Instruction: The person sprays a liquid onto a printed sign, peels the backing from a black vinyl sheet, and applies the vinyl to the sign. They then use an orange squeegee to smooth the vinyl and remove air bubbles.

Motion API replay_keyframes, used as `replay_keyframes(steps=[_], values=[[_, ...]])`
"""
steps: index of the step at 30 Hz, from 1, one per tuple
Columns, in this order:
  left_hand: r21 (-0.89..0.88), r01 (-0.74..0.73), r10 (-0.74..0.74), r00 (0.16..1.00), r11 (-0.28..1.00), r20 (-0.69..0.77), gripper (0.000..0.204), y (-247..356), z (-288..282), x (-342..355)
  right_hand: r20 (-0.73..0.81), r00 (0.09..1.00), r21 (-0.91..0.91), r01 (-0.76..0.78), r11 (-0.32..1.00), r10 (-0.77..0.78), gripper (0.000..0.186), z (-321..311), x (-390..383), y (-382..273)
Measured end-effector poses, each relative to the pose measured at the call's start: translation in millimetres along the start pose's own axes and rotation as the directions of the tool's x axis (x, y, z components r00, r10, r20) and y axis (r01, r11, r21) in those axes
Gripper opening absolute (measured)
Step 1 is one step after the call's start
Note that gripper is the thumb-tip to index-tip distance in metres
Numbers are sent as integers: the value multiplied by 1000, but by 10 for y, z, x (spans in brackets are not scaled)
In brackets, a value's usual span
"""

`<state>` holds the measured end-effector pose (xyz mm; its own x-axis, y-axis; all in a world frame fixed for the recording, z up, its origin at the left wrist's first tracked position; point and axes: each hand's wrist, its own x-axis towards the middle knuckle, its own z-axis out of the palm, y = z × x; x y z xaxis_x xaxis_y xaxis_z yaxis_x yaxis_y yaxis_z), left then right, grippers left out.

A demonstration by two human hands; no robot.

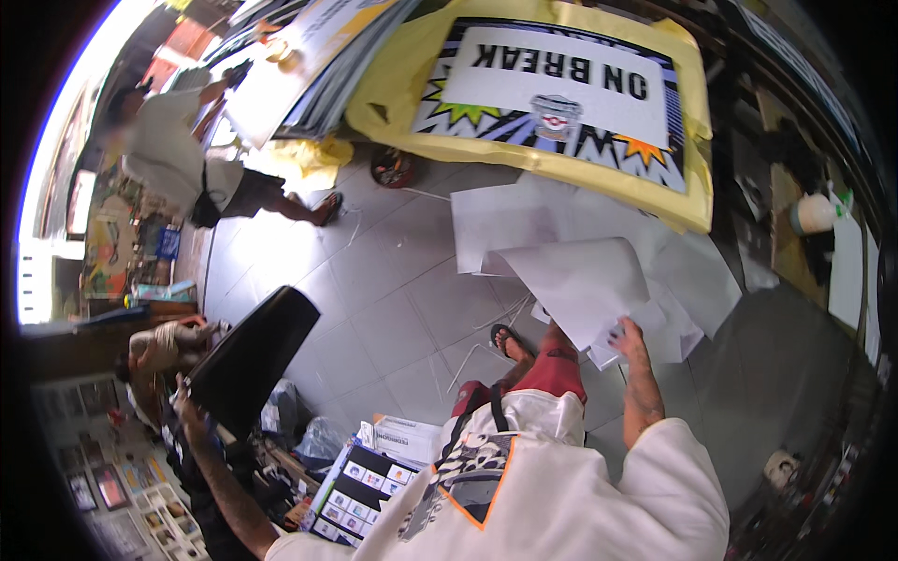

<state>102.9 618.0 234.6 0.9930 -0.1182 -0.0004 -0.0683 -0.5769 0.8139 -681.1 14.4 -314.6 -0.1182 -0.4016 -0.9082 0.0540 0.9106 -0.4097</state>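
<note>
My left hand [185, 404], reaching out to the left side, grips the lower edge of a large black sheet [257, 360], which stands out at a slant with a slight curve. At the right, my right hand [630, 338] has its fingers at the edge of a big white paper sheet [571, 280]. That sheet curls upward and lies over several other loose white sheets [697, 271]. The exact finger grip is partly hidden by the paper.
Beyond the sheets stands a yellow-wrapped stack with a printed poster [561, 79] on top. A person [173, 140] in a white shirt works at stacked boards [327, 65]. Another person [159, 351] is at the left. A catalogue [360, 491] and box [407, 437] lie beside me on grey floor tiles [365, 299].
</note>
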Motion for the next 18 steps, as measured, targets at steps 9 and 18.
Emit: replay_keyframes(steps=[9, 18], values=[[-39, 31, -26, 991, 999, 133, 35, 884, 1328, -1292, 547, 789, -365, 527, 767, -281, 36, 1365, -1950, -13], [115, -378, 241, 767, 919, 595, 55, 1961, 1162, -2369, 856, 370, -213, 889, 405, -362, 38, 3435, -3330, -289]])
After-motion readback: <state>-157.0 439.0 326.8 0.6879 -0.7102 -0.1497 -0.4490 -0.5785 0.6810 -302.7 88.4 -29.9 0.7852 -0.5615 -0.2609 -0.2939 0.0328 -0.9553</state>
